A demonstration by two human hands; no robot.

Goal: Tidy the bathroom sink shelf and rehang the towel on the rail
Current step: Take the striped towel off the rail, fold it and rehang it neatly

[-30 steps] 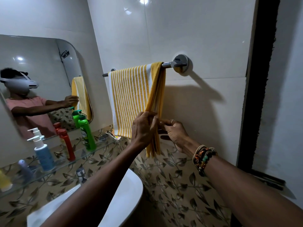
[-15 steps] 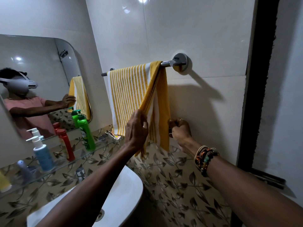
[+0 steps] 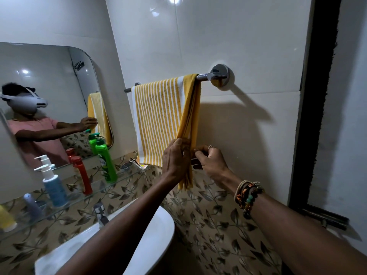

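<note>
A yellow and white striped towel (image 3: 158, 120) hangs over the chrome rail (image 3: 206, 76) on the white tiled wall. Its right edge is bunched into a narrow yellow strip that falls below my hands. My left hand (image 3: 174, 159) grips that bunched edge from the left. My right hand (image 3: 211, 161), with a ring and beaded bracelets at the wrist, pinches the same edge from the right. Lower left, the glass shelf (image 3: 123, 179) carries a green bottle (image 3: 105, 161), a red bottle (image 3: 81, 173) and a blue pump bottle (image 3: 54, 187).
A white sink (image 3: 151, 241) with a chrome tap (image 3: 100, 214) sits below the shelf. A mirror (image 3: 49, 96) on the left wall reflects a person in a headset. A small grey bottle (image 3: 31, 207) and a yellow item (image 3: 6, 219) stand at the shelf's left end. A dark door frame (image 3: 317, 96) runs down the right.
Half a second ago the towel's right edge was spread between my parted hands. Now my hands have come together and the edge is gathered into a narrow strip.
</note>
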